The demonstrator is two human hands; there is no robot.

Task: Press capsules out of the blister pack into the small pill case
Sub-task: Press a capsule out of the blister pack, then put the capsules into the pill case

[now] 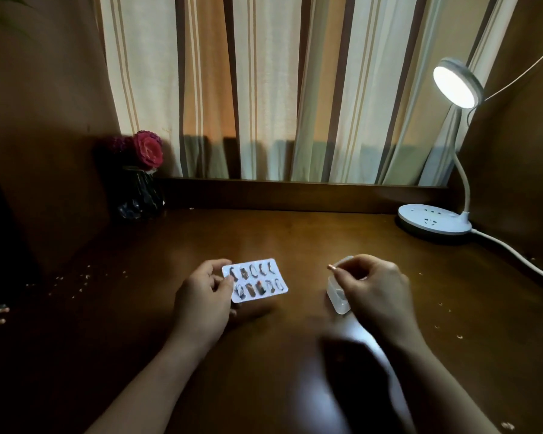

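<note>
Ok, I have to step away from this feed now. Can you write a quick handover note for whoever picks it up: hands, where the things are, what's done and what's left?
Left hand: holds the blister pack by its left edge, foil side up, just above the desk.
Right hand: pinches a small capsule at its fingertips, over the pill case.
Pill case: on the desk under the right hand, partly hidden; contents cannot be seen.
Done: most pockets look torn open.
Left: drop this capsule in; at least one orange capsule seems to remain in the lower row. Check the other pockets, the picture is too blurred to tell.
</note>
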